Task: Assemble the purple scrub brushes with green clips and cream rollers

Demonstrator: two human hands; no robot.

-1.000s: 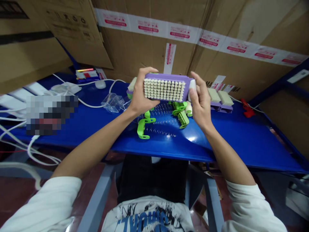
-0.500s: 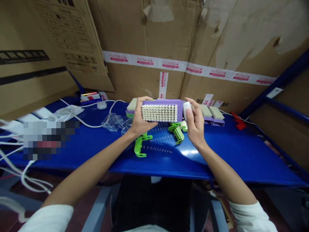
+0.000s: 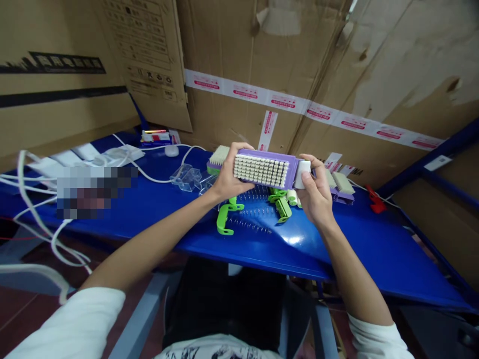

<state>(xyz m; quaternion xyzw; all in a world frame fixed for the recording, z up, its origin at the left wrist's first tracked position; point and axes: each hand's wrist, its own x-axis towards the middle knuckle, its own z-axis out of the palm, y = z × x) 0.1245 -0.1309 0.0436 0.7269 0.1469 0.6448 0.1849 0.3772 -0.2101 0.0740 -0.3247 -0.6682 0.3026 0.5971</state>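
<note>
Above the table, a purple scrub brush head (image 3: 261, 170) faces me with its rows of pale bristles. My left hand (image 3: 231, 174) is closed round its left end, the thumb below. Between the thumb and fingers of my right hand (image 3: 316, 187) is a small white plastic piece (image 3: 302, 174), held up against the brush head's right end; whether it is joined there I cannot tell. Below them lie a green bracket (image 3: 224, 218), a second green bracket (image 3: 281, 207), several thin metal springs (image 3: 252, 227) and white rollers (image 3: 293, 198).
Behind my hands are other brush heads, one at the left (image 3: 219, 155) and some at the right (image 3: 343, 183). Clear plastic pieces (image 3: 186, 178) lie left of centre. White cables and a power strip (image 3: 129, 153) occupy the left side. A red tool (image 3: 375, 199) lies far right. Cardboard (image 3: 239, 40) walls the back.
The view has shifted, moving the scene rightward. The white piece now sits straighter and closer against the brush head's right end. Both hands keep their holds.
</note>
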